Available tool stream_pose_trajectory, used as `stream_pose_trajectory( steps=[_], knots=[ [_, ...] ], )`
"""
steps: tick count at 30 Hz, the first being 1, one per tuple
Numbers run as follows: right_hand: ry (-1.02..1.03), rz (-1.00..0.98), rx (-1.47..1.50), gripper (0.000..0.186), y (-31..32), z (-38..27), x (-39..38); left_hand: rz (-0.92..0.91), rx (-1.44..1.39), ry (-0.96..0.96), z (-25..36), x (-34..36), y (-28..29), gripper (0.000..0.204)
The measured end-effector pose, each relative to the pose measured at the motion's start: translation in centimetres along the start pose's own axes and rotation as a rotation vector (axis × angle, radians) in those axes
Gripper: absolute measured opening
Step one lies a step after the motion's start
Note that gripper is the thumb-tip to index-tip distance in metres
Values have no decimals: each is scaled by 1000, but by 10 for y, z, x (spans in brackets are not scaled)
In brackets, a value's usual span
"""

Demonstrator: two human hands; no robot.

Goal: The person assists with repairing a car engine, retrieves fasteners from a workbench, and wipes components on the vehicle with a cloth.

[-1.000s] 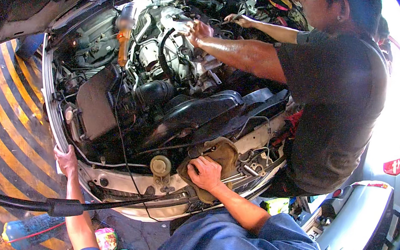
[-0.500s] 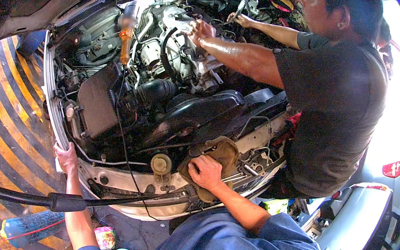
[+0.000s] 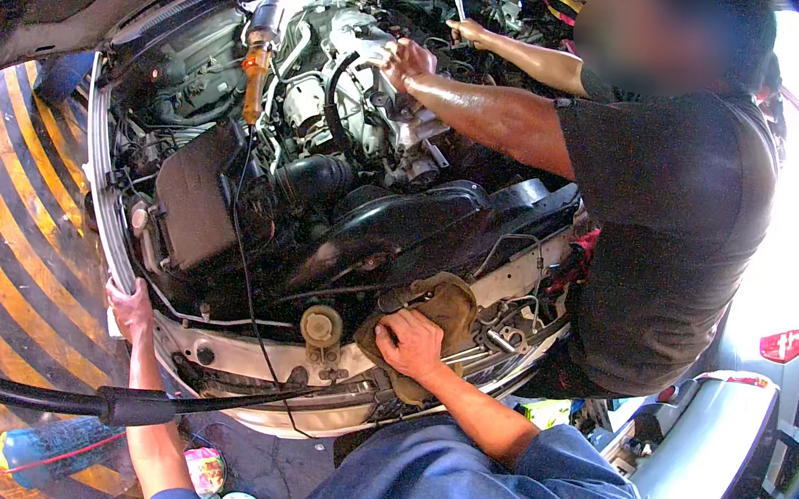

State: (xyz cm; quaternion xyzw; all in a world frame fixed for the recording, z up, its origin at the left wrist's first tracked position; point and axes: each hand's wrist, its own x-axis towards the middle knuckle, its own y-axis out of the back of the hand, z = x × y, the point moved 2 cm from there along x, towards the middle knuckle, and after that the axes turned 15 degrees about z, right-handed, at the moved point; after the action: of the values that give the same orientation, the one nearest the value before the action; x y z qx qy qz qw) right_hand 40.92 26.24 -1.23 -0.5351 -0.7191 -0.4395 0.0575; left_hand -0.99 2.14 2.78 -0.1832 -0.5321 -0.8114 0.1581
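My left hand (image 3: 129,308) is closed around the white fender edge (image 3: 102,180) at the front left corner of the open engine bay. Beside its fingers is a small white patch that I cannot make out. My right hand (image 3: 410,342) rests on a brown rag (image 3: 452,313) spread over the front crossmember, its fingers curled in and whatever they hold hidden. Just right of the rag lie several metal tools (image 3: 501,340). Left of it sits a round, dirty cap (image 3: 320,328).
A co-worker (image 3: 667,214) leans in from the right, one hand on the engine (image 3: 379,95), the other on a metal tool handle (image 3: 457,0). An orange work lamp (image 3: 258,59) hangs over the bay. A black rod (image 3: 137,407) crosses the front; a blue cylinder (image 3: 55,452) lies on the floor.
The tool handle in the co-worker's far hand has swung left, and that hand has shifted slightly. The co-worker's upper body has moved a little. Both my hands stay in place.
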Motion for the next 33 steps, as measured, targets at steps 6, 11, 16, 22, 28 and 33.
stream_pose_trajectory(
  steps=[6, 11, 16, 22, 28, 33],
  knots=[
    [1, 1, 0, 7, 0, 0, 1, -19, 28, 29, 5, -2, 5, 62],
    [-1, 2, -7, 7, 0, -1, 1, -38, 39, 44, 7, -3, 7, 61],
    [-18, -8, -6, 8, 0, 0, 0, -26, 32, 28, 4, -2, 4, 60],
    [-27, -10, 1, 8, 0, 1, 0, 15, 8, -1, -2, 0, -2, 63],
    [-26, -26, -15, 8, 0, 1, 0, 4, 9, 11, -2, -1, -1, 62],
    [-1, -3, -2, 8, 0, 1, 0, 11, -7, 19, 1, -2, 0, 62]
  ],
)
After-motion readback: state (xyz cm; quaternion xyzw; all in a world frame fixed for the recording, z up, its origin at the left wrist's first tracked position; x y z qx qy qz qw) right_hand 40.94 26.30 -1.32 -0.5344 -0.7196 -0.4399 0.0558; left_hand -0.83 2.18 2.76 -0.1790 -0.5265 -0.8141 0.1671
